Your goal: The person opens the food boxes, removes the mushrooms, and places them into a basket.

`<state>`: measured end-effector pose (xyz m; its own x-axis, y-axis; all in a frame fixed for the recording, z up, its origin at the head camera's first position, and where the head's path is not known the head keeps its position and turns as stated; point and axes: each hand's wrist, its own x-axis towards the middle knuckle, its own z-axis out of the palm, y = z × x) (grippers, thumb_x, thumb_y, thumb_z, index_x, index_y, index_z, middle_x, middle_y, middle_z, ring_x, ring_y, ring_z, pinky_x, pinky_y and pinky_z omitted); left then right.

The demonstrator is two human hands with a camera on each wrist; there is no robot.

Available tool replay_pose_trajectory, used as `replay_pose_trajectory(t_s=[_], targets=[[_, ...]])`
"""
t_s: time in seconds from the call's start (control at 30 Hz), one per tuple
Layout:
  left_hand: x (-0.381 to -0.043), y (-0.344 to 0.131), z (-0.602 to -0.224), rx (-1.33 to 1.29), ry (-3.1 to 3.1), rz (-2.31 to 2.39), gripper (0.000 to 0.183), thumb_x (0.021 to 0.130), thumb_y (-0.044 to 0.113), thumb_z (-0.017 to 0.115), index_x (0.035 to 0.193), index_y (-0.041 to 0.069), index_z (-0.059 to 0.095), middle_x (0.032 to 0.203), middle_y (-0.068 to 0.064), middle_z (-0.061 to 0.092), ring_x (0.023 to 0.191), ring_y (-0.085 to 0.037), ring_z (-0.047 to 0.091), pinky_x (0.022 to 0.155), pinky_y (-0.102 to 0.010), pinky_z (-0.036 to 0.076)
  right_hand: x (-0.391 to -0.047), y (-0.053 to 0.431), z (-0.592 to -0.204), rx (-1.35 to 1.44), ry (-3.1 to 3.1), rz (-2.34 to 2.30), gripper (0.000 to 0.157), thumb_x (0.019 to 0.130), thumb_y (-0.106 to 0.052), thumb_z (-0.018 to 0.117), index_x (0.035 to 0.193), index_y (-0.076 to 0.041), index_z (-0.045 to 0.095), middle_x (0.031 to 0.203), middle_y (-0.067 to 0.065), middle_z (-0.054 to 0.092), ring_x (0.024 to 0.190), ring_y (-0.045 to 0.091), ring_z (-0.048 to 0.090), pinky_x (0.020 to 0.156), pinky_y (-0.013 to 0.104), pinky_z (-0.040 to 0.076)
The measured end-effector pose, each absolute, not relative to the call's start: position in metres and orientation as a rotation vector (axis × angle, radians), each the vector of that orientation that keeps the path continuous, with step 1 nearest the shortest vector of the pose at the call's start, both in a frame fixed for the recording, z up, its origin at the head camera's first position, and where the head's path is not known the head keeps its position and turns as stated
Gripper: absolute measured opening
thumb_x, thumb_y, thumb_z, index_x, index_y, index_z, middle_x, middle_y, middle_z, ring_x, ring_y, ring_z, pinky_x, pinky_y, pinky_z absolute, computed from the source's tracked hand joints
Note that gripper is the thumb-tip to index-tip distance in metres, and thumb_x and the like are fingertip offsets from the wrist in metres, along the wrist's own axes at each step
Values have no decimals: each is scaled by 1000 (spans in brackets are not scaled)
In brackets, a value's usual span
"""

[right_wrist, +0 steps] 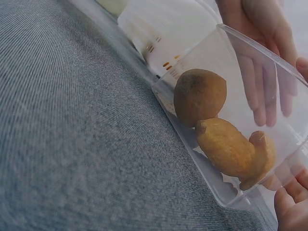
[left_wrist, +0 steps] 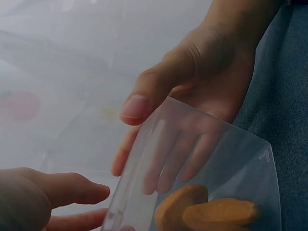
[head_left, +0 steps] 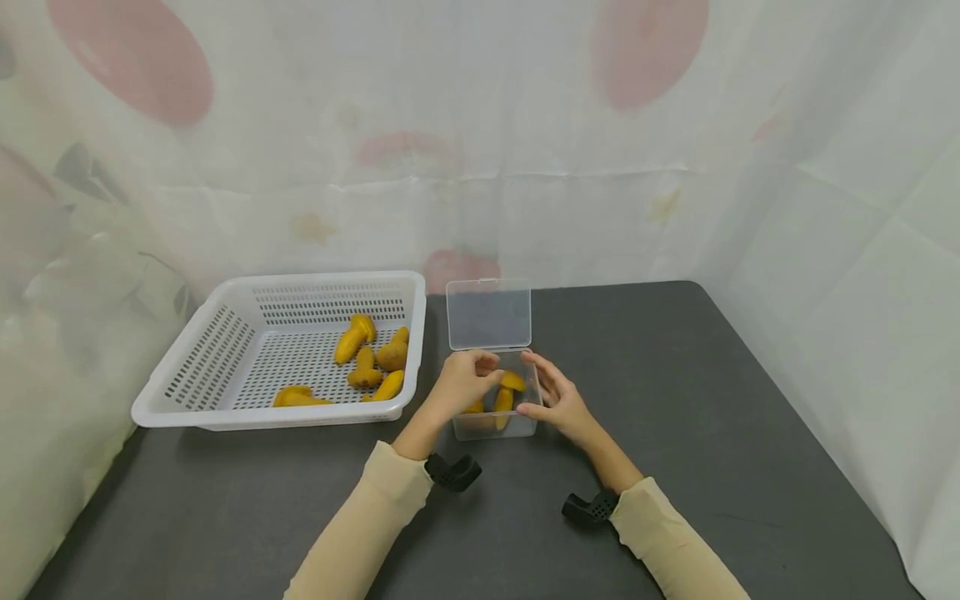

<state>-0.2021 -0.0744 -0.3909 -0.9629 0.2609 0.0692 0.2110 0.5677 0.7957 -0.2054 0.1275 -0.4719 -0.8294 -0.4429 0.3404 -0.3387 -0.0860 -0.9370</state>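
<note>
A clear plastic box (head_left: 495, 425) stands on the dark table with its hinged lid (head_left: 489, 315) raised at the back. Inside lie yellow-brown mushrooms (head_left: 504, 408); the right wrist view shows two, one mushroom (right_wrist: 199, 96) with a rounded end and another mushroom (right_wrist: 226, 147) in front. My left hand (head_left: 465, 385) hovers at the box's left rim, thumb and fingers apart and holding nothing. On the other side my right hand (head_left: 562, 404) holds the right wall, thumb at the front rim and fingers towards the back, seen through the plastic in the left wrist view.
To the left stands a white perforated basket (head_left: 165, 410) holding several more mushrooms (head_left: 365, 367). A patterned curtain (head_left: 480, 208) hangs behind the table, and a white sheet (head_left: 862, 333) hangs on the right. Dark table surface (head_left: 712, 417) extends to the right of the box.
</note>
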Motion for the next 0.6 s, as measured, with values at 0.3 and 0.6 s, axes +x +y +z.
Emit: replay_pose_trajectory(t_s=[0.3, 0.6], targets=[[-209, -63, -392, 337, 2707, 1187, 42, 90, 18, 68, 121, -10, 61, 118, -24, 67, 110, -36, 64, 91, -44, 57, -205, 127, -472, -871, 2057, -2087, 90, 82, -23, 77, 149, 6, 25, 157, 31, 17, 148, 43, 10, 115, 54, 18], [-213, -58, -398, 274, 2691, 1138, 40, 90, 18, 67, 119, -10, 63, 120, -26, 66, 107, -37, 66, 90, -44, 58, -204, 128, -470, -860, 2057, -2084, 89, 81, -23, 77, 149, 5, 25, 159, 28, 18, 148, 44, 8, 116, 52, 17]])
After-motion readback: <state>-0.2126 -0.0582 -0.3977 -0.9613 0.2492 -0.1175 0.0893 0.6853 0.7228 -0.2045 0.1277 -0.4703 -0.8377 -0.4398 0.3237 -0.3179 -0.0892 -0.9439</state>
